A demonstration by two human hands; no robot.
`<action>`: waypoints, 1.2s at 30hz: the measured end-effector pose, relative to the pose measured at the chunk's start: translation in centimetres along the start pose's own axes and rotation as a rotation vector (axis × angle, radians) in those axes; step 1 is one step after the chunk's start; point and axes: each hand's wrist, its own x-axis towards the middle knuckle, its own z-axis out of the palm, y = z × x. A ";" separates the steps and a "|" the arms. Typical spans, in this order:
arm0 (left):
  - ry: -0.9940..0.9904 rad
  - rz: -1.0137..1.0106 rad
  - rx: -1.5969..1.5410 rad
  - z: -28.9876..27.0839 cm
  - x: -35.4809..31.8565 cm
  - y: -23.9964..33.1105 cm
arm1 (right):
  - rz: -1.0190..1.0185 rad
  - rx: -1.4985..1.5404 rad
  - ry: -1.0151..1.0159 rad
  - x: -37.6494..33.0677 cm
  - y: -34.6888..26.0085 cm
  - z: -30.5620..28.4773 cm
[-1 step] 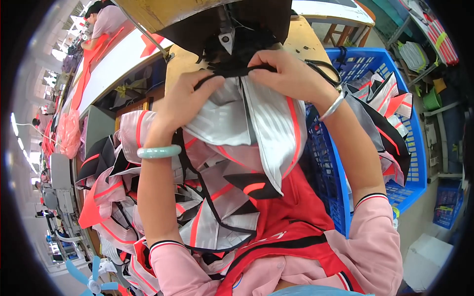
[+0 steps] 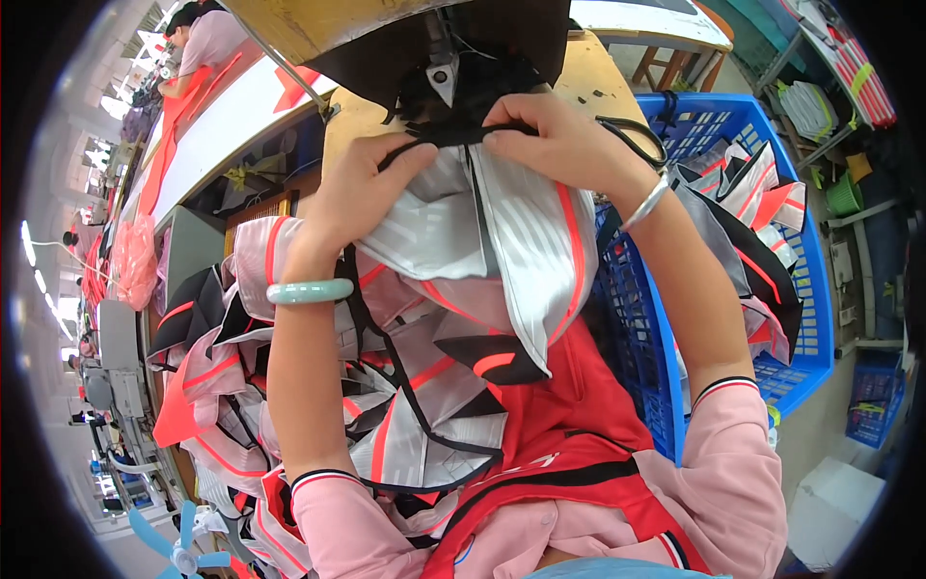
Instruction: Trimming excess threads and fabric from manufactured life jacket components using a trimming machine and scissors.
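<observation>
A white garment piece (image 2: 535, 241) with coral piping and a black band (image 2: 458, 135) along its upper edge hangs between my hands. My left hand (image 2: 371, 188) pinches the band on the left, thumb on top. On the right, my right hand (image 2: 559, 145) grips the same band between thumb and fingers. Just beyond them a machine's pointed metal part (image 2: 442, 82) hangs above dark scraps, and the band lies close to it. Whether they touch I cannot tell. The garment's lower part drapes toward my red apron (image 2: 579, 405).
Black-handled scissors (image 2: 637, 140) lie right of my right hand. A blue basket (image 2: 820, 280) with similar garments stands at the right. More white, black and coral pieces (image 2: 222, 386) are heaped at the left. A person (image 2: 212, 43) works at a white table (image 2: 227, 130) beyond.
Both hands and the band have shifted very slightly; the grip is the same. The hanging garment has swayed a little.
</observation>
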 end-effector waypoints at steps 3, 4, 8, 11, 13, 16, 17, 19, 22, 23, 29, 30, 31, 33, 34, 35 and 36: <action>-0.016 -0.077 -0.012 -0.4 1.5 -0.8 | 0.007 0.068 0.022 1.3 1.2 0.2; -0.028 -0.144 -0.026 -0.5 1.8 -1.0 | 0.008 0.067 0.022 1.6 1.5 0.2; 0.008 -0.160 -0.091 -0.4 2.2 -1.1 | 0.062 0.092 0.000 2.5 1.6 0.0; 0.033 -0.141 -0.138 -0.5 2.4 -1.5 | 0.064 0.056 -0.017 2.5 0.8 -0.3; 0.037 -0.127 -0.196 -0.5 2.4 -0.9 | 0.067 0.057 -0.012 2.5 0.5 -0.6; 0.035 -0.131 -0.221 -0.7 2.8 -1.0 | 0.090 0.165 0.011 2.7 0.5 -0.4; 0.035 -0.132 -0.222 -0.7 2.8 -1.1 | 0.087 0.174 0.004 2.9 0.7 -0.5; 0.046 -0.141 -0.199 -0.7 2.9 -1.1 | 0.084 0.182 -0.004 2.9 0.8 -0.5; 0.067 -0.144 -0.194 -1.0 2.8 -1.3 | 0.075 0.184 0.020 2.8 0.6 -0.6; 0.071 -0.143 -0.194 -1.2 2.7 -1.8 | 0.083 0.204 0.067 2.7 0.5 -1.1; -0.260 -0.093 -0.123 0.2 0.0 -0.6 | -0.134 -0.001 -0.262 -3.5 -1.5 -2.6; -0.242 0.028 -0.002 0.9 -0.8 0.6 | -0.424 -0.227 -0.194 -4.6 -2.8 -1.5; -0.376 0.030 0.023 1.7 -0.6 1.3 | -0.554 -0.360 -0.146 -5.9 -3.7 0.7; -0.557 0.053 -0.088 4.7 0.7 1.8 | -0.605 -0.620 -0.208 -8.3 -6.2 3.9; -0.631 -0.060 -0.131 5.9 0.7 2.8 | -0.545 -0.762 -0.279 -9.1 -6.7 4.8; -0.708 -0.018 -0.137 6.8 1.2 3.2 | -0.541 -0.762 -0.286 -9.1 -6.5 5.2; -0.784 0.023 -0.144 7.6 1.5 3.2 | -0.455 -0.901 -0.368 -9.0 -6.0 5.6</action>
